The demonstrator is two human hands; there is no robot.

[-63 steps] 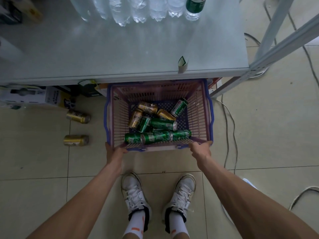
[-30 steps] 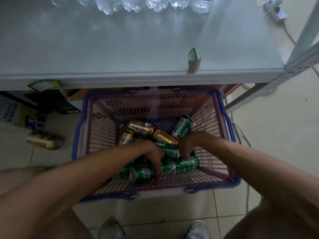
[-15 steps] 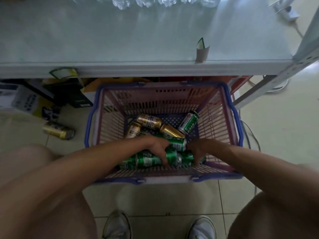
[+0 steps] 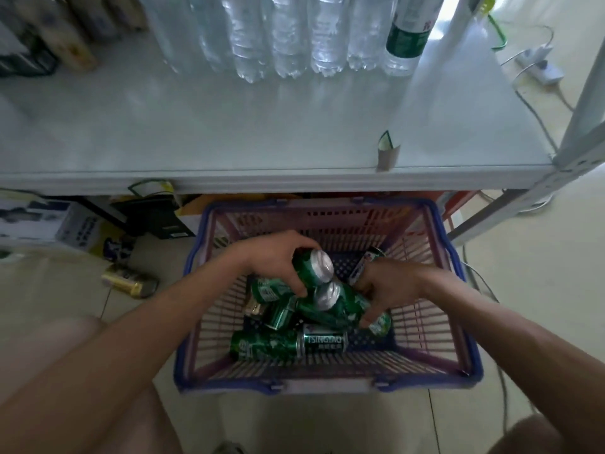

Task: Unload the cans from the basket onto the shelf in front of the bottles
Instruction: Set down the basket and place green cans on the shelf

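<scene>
A pink basket with a blue rim (image 4: 465, 306) stands on the floor under the white shelf (image 4: 229, 132). Several green cans lie piled inside it, one labelled can (image 4: 324, 343) near the front. My left hand (image 4: 271, 257) grips a green can (image 4: 312, 267), lifted above the pile with its silver top facing me. My right hand (image 4: 386, 286) is closed around another green can (image 4: 347, 304), which still lies tilted on the pile. Clear water bottles (image 4: 288, 34) stand in a row at the back of the shelf.
A gold can (image 4: 129, 285) lies on the floor left of the basket, beside boxes (image 4: 42, 224) under the shelf. A small folded label (image 4: 388, 152) stands at the shelf's front edge. Cartons (image 4: 65, 31) stand at the shelf's back left. Cables (image 4: 481, 283) run along the floor on the right.
Both hands have closed on green cans and risen from the bottom of the basket; the left one has lifted its can clear of the pile. The view has tilted up toward the shelf.
</scene>
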